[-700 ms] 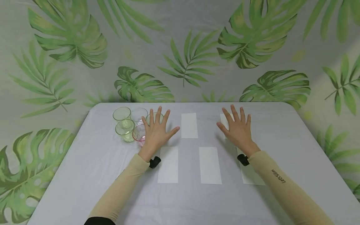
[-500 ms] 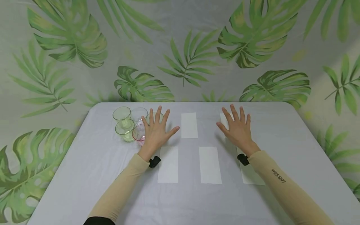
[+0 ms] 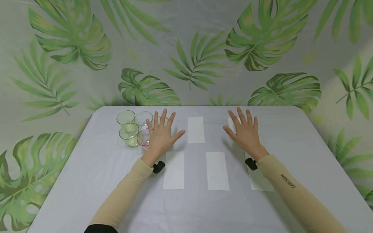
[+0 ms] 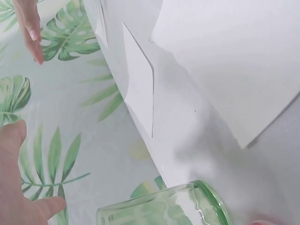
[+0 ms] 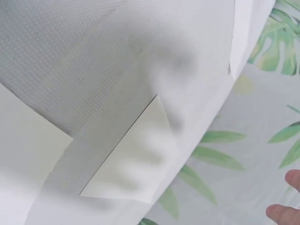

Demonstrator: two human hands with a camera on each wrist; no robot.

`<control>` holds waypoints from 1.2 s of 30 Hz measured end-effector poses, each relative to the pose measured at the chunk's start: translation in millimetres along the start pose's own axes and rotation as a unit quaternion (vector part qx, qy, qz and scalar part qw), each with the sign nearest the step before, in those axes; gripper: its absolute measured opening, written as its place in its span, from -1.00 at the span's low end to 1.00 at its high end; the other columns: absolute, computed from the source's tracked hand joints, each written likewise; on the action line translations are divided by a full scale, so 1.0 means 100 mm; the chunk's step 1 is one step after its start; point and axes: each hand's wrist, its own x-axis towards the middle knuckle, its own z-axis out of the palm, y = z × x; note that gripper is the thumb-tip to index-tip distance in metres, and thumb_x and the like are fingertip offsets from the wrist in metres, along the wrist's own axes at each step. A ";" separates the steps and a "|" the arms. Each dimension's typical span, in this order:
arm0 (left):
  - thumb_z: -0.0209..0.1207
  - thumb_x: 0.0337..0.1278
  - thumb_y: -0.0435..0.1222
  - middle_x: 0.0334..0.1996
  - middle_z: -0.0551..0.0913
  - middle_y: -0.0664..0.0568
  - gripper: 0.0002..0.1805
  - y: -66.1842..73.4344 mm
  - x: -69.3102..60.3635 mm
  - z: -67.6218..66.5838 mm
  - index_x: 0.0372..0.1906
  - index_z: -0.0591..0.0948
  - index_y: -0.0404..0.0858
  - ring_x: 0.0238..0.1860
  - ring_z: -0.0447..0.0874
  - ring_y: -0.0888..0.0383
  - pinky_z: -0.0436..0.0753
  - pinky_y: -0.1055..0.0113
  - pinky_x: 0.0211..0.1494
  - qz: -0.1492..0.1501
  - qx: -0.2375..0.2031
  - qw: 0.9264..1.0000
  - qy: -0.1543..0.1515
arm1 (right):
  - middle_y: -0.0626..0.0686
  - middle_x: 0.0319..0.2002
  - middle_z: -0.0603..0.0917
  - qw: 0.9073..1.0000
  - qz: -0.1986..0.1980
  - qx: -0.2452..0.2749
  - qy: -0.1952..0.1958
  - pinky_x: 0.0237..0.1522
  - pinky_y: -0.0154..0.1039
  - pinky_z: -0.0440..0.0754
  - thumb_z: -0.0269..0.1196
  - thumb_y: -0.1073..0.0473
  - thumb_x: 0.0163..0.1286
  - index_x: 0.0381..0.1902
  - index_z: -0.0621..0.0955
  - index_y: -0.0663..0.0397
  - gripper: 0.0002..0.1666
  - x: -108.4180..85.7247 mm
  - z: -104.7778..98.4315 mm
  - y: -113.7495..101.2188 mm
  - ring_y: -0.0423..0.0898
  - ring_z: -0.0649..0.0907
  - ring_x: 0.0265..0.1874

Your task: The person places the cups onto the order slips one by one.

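My left hand [image 3: 160, 139] hovers with straight, spread fingers, partly in front of a group of drinking glasses at the table's back left. It holds nothing. The group has a green-rimmed glass [image 3: 126, 117], a clear glass [image 3: 143, 116], a second green-rimmed glass [image 3: 129, 132] and a pink-rimmed glass [image 3: 142, 137]. Another green glass [image 4: 159, 206] stands behind my left fingers. Over the back right my right hand [image 3: 247, 134] is also spread and bare of any object, above a white paper [image 5: 136, 154] that it partly hides. Both hands cast shadows below.
Other white paper rectangles lie flat: a back one [image 3: 196, 130], a front left one [image 3: 174, 170], a front middle one [image 3: 218, 171] and a front right one [image 3: 262, 183] under my right wrist. The white-covered table [image 3: 186, 210] meets a leaf-patterned backdrop [image 3: 198, 19].
Both hands have drifted very slightly to the left, the right one also a little toward the back. The glasses and papers stay where they were.
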 end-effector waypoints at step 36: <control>0.37 0.05 -0.28 0.41 0.17 -0.23 -0.06 -0.69 0.24 -0.40 0.48 0.11 -0.29 0.42 0.03 -0.18 0.07 -0.11 0.42 0.112 -0.214 0.962 -0.127 | 0.12 0.40 0.25 0.912 -0.112 0.387 -0.074 0.32 -0.04 0.28 0.31 0.33 0.28 0.44 0.21 0.13 -0.16 0.40 0.35 -0.28 0.07 0.31 0.33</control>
